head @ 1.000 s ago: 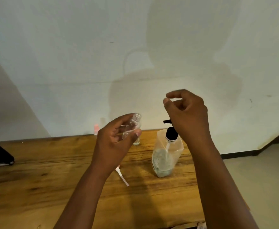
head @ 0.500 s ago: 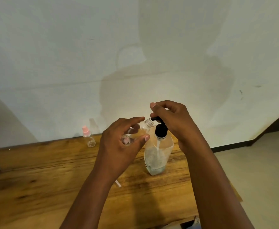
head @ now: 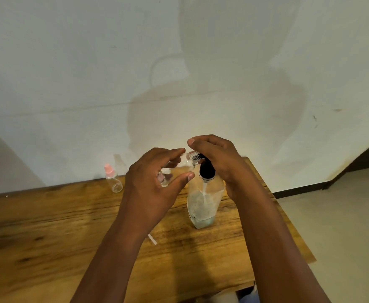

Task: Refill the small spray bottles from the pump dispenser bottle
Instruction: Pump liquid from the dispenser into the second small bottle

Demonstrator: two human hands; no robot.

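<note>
Head view: left hand [head: 155, 182] grips a tilted small clear spray bottle [head: 179, 166], its neck at the nozzle. Right hand [head: 220, 158] curls over the black pump head [head: 206, 169] of the pump dispenser bottle [head: 204, 204].

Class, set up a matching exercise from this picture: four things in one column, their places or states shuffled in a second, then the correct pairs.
Things
1. Clear uncapped small spray bottle
2. Pink-capped clear small bottle
3. Large clear pump dispenser bottle with black pump
4. Thin white tube

States
A. Lying flat on the wooden table
B. Standing alone near the wall
C. Tilted in the left hand
D. Under the right hand

Pairs: 1-C, 2-B, 3-D, 4-A
</note>
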